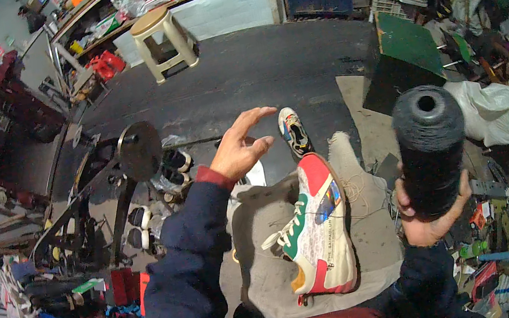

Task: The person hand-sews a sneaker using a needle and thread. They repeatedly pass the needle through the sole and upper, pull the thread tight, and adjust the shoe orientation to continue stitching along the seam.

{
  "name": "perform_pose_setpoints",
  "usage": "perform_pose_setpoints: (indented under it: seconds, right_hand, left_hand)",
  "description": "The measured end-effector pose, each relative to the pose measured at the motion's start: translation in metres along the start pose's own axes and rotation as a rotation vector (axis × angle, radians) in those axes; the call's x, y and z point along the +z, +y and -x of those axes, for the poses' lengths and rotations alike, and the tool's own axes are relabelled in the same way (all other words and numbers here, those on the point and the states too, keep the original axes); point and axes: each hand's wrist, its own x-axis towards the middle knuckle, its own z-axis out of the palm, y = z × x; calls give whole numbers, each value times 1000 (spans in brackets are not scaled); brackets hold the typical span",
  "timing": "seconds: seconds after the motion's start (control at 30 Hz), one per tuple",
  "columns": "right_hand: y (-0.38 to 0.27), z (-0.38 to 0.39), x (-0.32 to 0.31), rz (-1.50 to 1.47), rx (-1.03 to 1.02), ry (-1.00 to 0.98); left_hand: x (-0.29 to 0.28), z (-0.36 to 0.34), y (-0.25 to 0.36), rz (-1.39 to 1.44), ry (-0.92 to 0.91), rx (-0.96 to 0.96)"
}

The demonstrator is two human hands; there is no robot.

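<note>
My right hand (433, 220) grips a large cone of black thread (433, 148) from below and holds it upright on the right. My left hand (243, 146) is raised beyond the lap, thumb and forefinger apart, with nothing visible in it. A white, red and green sneaker (314, 233) lies on its side on a beige cloth (378, 239) over my lap. Thin dark thread trails across the sneaker and the cloth beside it. A second, multicoloured shoe (294, 131) stands on the floor just right of my left fingertips.
A black metal machine with a round wheel (139, 152) stands left, with several shoes beside it. A beige stool (163, 42) is at the back. A green box (400, 58) and a white sack (491, 110) stand right. Clutter lines both sides.
</note>
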Motion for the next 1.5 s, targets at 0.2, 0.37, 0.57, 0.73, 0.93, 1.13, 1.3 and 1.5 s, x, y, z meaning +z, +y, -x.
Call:
perform_pose_setpoints:
  seconds: [0.2,0.37,0.57,0.73,0.93,1.13,1.3,1.5]
  right_hand:
    - [15,11,20,30,122,121]
    - [27,28,16,-106,84,91]
    - [20,32,-10,105,52,118]
    - [11,18,-17,197,-88,189]
    - [-8,18,-7,1047,-239,-133]
    - [-3,35,13,383,136,-496]
    - [-14,16,11,606,-339,-40]
    - [-12,27,-1,909,-116,-246]
  left_hand:
    - [72,37,75,466,-300,196]
    - [131,57,77,522,-476,144]
    - [136,86,71,423,-300,-177]
    - [124,109,103,-173,-88,493]
    - [63,111,151,-552,-20,797]
    - [81,72,108,-217,-89,204]
    - [113,121,109,-277,-279,590]
    - [38,102,113,-423,275,508]
